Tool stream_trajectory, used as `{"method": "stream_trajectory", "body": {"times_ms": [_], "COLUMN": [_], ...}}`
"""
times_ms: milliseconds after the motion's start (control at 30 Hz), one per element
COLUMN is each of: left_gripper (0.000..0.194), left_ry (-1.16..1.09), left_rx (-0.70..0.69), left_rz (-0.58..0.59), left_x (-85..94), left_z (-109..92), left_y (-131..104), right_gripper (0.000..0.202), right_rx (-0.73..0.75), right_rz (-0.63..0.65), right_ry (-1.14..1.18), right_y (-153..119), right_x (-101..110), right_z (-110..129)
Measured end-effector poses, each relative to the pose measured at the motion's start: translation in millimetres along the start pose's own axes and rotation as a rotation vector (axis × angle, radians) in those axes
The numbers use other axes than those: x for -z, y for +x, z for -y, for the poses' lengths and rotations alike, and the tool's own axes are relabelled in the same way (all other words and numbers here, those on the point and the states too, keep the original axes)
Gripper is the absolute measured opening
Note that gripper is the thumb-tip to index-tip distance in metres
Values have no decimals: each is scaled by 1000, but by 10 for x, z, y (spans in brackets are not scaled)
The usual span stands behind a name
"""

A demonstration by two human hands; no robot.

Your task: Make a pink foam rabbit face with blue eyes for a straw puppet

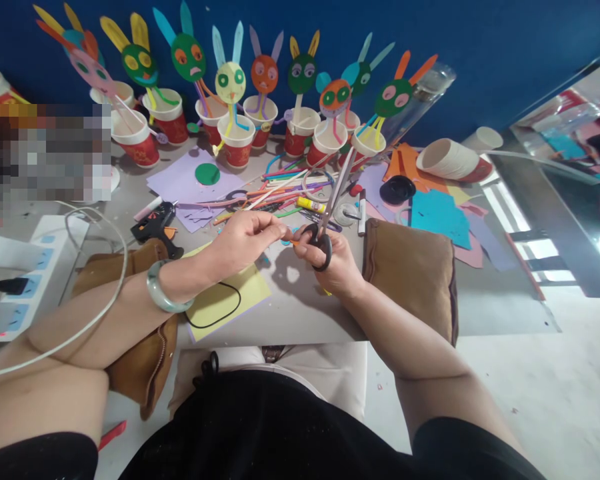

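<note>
My left hand (247, 237) pinches a small orange piece (294, 242) between thumb and fingertips, near the middle of the table. Just to its right, my right hand (333, 260) holds black-handled scissors (336, 190), their blades pointing up and away toward the cups. The fingertips of both hands nearly meet at the orange piece. Below my left forearm lies a yellow sheet (245, 300) with a dark cord loop on it. A yellow glue stick (311, 205) and coloured strips (265, 199) lie beyond the hands.
Paper cups (236, 141) with rabbit-faced figures line the back. Brown cushions (413, 277) lie beside both forearms. A glue gun (155, 223), power strip (50, 257) and white cable are at left; coloured paper (437, 217) and stacked cups (450, 160) are at right.
</note>
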State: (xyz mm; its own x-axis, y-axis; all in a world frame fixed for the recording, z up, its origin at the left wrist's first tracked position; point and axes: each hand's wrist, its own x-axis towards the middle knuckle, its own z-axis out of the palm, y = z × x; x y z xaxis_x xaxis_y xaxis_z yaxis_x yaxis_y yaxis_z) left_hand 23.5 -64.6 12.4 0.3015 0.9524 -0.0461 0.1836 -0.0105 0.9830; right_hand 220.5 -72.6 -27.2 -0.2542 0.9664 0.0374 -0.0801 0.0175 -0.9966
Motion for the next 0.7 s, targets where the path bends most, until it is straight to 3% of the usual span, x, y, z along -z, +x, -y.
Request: {"method": "stream_trajectory", "body": {"times_ms": [233, 700], "left_gripper": [12, 18], "left_ry": [13, -69], "left_rx": [-5, 37], "left_rz": [84, 104], "left_x": [8, -6], "left_z": [-26, -45], "left_y": [-24, -36], "right_gripper": [40, 38], "right_rx": [24, 7], "right_rz": [-26, 12], "right_ry": [15, 26], "right_y": [0, -36], "right_x": [8, -8], "right_z": [-41, -39]}}
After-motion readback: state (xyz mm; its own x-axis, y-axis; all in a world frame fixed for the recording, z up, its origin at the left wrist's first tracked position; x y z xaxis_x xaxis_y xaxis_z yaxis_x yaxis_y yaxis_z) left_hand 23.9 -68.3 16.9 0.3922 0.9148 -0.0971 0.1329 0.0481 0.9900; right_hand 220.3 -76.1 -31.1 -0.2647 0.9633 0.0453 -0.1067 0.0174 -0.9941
